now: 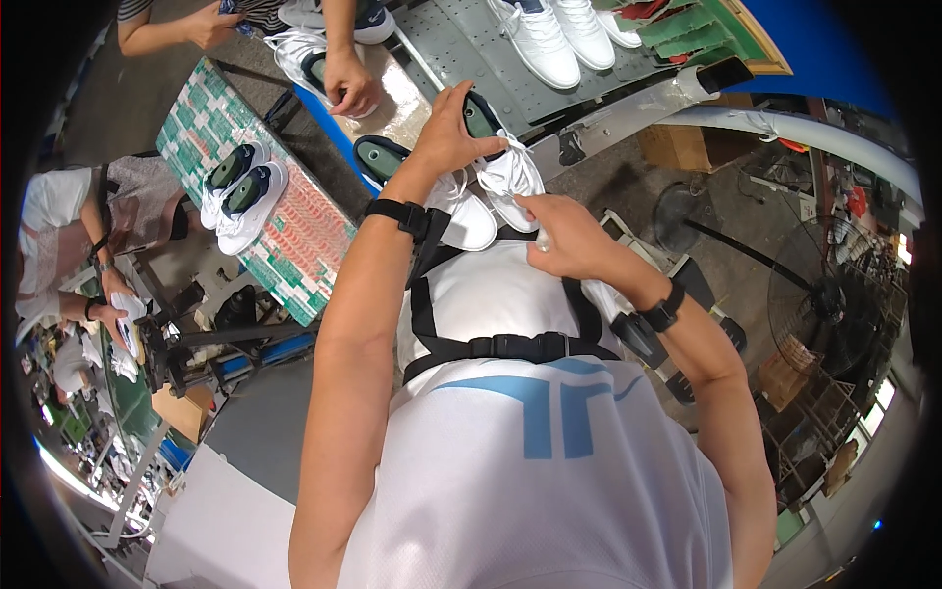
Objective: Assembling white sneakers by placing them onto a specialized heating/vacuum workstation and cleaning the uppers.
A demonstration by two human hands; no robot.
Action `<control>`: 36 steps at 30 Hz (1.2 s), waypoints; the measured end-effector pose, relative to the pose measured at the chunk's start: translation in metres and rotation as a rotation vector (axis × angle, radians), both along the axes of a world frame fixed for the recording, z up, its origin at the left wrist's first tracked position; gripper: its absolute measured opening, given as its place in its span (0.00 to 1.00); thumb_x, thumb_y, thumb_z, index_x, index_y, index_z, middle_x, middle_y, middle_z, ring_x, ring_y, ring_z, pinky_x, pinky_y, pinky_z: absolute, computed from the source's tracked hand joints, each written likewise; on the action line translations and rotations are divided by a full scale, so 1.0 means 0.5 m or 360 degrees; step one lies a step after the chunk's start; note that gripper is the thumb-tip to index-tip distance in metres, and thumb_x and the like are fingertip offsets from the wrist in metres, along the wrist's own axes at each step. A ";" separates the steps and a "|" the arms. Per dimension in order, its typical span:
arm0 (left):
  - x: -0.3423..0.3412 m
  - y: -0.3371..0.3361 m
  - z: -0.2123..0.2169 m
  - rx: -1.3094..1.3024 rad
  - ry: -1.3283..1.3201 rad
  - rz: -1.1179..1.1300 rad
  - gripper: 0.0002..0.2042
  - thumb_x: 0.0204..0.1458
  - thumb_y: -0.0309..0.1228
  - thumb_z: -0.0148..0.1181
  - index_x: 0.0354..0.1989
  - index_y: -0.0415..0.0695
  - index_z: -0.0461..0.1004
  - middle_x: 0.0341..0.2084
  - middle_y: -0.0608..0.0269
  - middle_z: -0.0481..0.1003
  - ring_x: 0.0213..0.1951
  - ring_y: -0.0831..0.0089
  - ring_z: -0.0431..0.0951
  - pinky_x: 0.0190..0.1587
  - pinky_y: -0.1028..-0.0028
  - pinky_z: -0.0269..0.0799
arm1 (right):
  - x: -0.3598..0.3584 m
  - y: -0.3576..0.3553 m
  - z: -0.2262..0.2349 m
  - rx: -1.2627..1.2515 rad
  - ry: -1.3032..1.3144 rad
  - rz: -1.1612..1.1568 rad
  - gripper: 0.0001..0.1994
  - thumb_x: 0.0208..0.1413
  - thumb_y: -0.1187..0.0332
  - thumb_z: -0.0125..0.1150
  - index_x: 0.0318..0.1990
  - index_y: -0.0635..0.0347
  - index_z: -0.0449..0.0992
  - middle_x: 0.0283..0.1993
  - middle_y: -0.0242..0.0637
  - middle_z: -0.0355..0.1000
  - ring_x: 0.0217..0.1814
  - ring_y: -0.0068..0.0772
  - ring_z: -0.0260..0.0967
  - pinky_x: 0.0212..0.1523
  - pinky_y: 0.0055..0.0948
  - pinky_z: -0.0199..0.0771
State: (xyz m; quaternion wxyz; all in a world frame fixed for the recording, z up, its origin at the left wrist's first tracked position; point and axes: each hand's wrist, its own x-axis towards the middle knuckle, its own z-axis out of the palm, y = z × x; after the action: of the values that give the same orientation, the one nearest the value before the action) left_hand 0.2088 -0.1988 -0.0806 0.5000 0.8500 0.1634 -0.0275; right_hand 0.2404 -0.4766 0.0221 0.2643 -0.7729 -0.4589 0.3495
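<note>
My left hand [446,128] grips the top of a white sneaker [510,177] with a dark green lining, holding it just above my chest. My right hand [567,234] is closed below that shoe, pinching what looks like a small white piece or lace end; what it is cannot be told. A second white sneaker [461,216] with a dark insole [381,157] lies just beside the held one, partly hidden by my left wrist. Both of my wrists wear black straps.
A pair of white sneakers [240,191] rests on a green-and-red patterned board [304,236] at left. Another person's hand [351,83] holds a shoe across the metal bench [471,49], which carries two more white shoes [554,34]. A seated person [69,236] works at far left. A floor fan [834,294] stands right.
</note>
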 end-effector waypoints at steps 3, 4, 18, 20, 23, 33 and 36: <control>0.000 -0.009 -0.007 0.0071 0.0021 0.0017 0.60 0.40 0.47 0.87 0.81 0.43 0.55 0.78 0.27 0.54 0.78 0.36 0.60 0.76 0.56 0.65 | 0.006 -0.027 -0.002 0.0042 0.0170 -0.0164 0.33 0.54 0.65 0.68 0.68 0.69 0.72 0.56 0.55 0.79 0.60 0.60 0.77 0.65 0.51 0.75; 0.000 -0.012 0.000 0.0066 0.0016 0.0004 0.60 0.40 0.47 0.87 0.81 0.43 0.55 0.78 0.27 0.54 0.78 0.36 0.60 0.76 0.56 0.65 | 0.003 -0.030 -0.002 0.0095 0.0341 -0.0315 0.33 0.55 0.65 0.68 0.69 0.68 0.72 0.56 0.54 0.79 0.60 0.59 0.78 0.64 0.51 0.76; 0.010 -0.007 0.004 0.0038 0.0020 -0.0006 0.59 0.41 0.46 0.88 0.80 0.40 0.57 0.76 0.32 0.59 0.78 0.40 0.60 0.79 0.57 0.61 | 0.027 -0.024 -0.058 0.0031 -0.0425 -0.0131 0.35 0.53 0.64 0.69 0.68 0.70 0.72 0.56 0.57 0.79 0.60 0.58 0.76 0.66 0.52 0.71; 0.008 0.001 0.006 0.0028 0.0033 0.0001 0.61 0.39 0.46 0.88 0.81 0.42 0.56 0.77 0.29 0.57 0.78 0.37 0.60 0.77 0.57 0.63 | 0.016 -0.028 -0.019 -0.0124 -0.0460 -0.0005 0.35 0.53 0.64 0.69 0.68 0.70 0.72 0.57 0.58 0.78 0.61 0.58 0.76 0.67 0.52 0.71; -0.003 0.009 0.011 0.0081 -0.0029 0.0007 0.59 0.39 0.45 0.88 0.79 0.40 0.58 0.77 0.27 0.57 0.77 0.38 0.63 0.76 0.58 0.66 | 0.020 -0.019 0.001 -0.0145 0.0022 -0.0138 0.40 0.54 0.60 0.73 0.71 0.72 0.68 0.60 0.60 0.77 0.62 0.60 0.75 0.67 0.50 0.73; -0.282 -0.113 0.136 0.0506 -0.0103 0.1058 0.43 0.52 0.29 0.79 0.75 0.34 0.62 0.69 0.39 0.67 0.73 0.43 0.67 0.77 0.52 0.60 | 0.113 0.125 -0.135 -0.0334 -0.0243 -0.0223 0.60 0.45 0.45 0.85 0.79 0.69 0.58 0.60 0.59 0.78 0.64 0.60 0.77 0.64 0.50 0.78; -0.292 -0.121 0.063 -0.0382 0.0130 0.1490 0.55 0.51 0.36 0.84 0.79 0.28 0.50 0.69 0.37 0.66 0.71 0.49 0.69 0.74 0.54 0.63 | 0.127 0.140 -0.155 -0.0448 -0.0086 -0.0165 0.61 0.39 0.43 0.87 0.76 0.68 0.61 0.56 0.57 0.82 0.60 0.59 0.81 0.61 0.48 0.82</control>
State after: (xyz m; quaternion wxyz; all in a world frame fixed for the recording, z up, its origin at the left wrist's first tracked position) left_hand 0.0627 -0.2595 -0.0490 0.5463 0.6198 0.5435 0.1486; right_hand 0.3039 -0.4067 -0.0552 0.1586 -0.8342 -0.3718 0.3752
